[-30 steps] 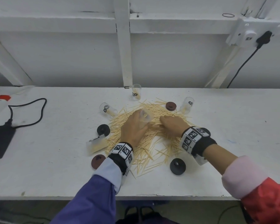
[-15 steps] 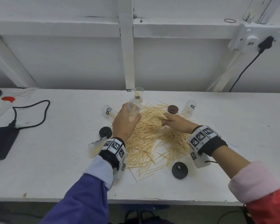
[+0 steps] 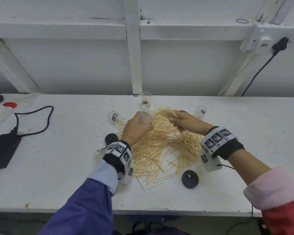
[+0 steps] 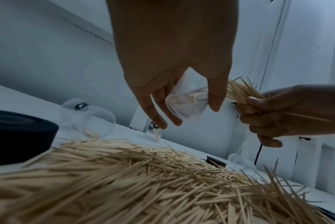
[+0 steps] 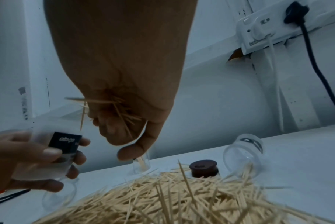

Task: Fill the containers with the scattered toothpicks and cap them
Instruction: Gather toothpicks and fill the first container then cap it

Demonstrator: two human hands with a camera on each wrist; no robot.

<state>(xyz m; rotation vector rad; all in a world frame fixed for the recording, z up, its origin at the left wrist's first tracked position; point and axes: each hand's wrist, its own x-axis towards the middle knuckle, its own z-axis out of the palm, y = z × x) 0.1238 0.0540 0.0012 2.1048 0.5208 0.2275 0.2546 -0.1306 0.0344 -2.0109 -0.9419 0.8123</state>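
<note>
Label writing too blurred; left hand grips jar, mouth right; right hand pinches toothpicks, tips left.

The left arm wears a dark blue sleeve with a pale blue cuff; the right, a red sleeve cuffed in pink. Each wrist carries a black band (with black-and-white square markers).

Blk pwr adapter, wall socket.
</note>
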